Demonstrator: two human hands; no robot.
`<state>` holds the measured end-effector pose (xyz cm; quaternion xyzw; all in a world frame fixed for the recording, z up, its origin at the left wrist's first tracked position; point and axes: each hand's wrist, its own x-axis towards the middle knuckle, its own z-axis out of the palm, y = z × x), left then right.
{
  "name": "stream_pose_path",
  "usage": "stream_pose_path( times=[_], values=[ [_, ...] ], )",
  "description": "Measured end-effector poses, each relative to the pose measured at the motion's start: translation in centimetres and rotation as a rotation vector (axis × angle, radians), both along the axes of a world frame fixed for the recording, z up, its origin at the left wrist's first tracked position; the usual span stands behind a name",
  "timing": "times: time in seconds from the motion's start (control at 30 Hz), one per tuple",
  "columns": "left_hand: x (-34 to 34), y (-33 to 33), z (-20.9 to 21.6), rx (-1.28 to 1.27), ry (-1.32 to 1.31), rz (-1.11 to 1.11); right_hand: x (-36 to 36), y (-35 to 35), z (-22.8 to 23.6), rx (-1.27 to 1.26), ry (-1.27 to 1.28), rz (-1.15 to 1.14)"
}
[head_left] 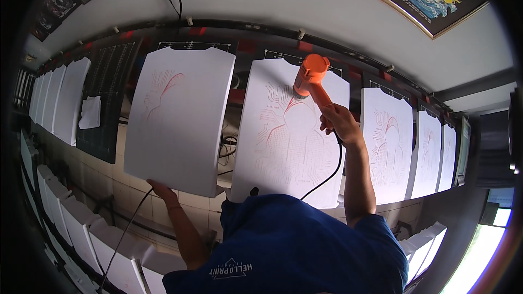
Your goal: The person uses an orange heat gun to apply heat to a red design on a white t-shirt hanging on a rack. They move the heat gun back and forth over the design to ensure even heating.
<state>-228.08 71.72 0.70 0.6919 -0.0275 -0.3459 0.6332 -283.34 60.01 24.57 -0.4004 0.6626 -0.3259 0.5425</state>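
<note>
My right hand (343, 122) is wrapped round the handle of an orange hot-air gun (316, 71). Its dark nozzle points down at the upper part of a white shirt panel (256, 169), which carries a red and grey line print. From the handle a black cord runs down across the panel toward my blue shirt. At the near edge of another white panel (174, 147), to the left, my left hand (162, 190) is closed round a thin black cable (128, 226) that trails to the lower left. That panel shows a smaller part of the print, mostly in red.
More printed white panels (387, 141) stand in the row to the right. On the left are a bare dark board (103, 81) with a white cloth (90, 112) and further white panels (73, 103). A dark rail (245, 26) runs behind; another row of panels (111, 245) lies at lower left.
</note>
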Motion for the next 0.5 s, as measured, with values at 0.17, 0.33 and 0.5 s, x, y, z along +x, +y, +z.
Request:
stream_pose_path(
  times=[0.17,0.33,0.5],
  values=[
    [-0.7,-0.5,1.1,0.031,0.003,0.038,-0.1,-1.1,0.1,0.014,-0.074,-0.011],
    [-0.7,-0.7,0.8,0.029,-0.006,0.058,0.9,-2.4,-0.3,-0.045,-0.097,0.033],
    [-1.2,-1.0,1.5,0.032,-0.001,0.06,1.6,-3.8,-0.9,-0.088,-0.073,0.054]
  ],
)
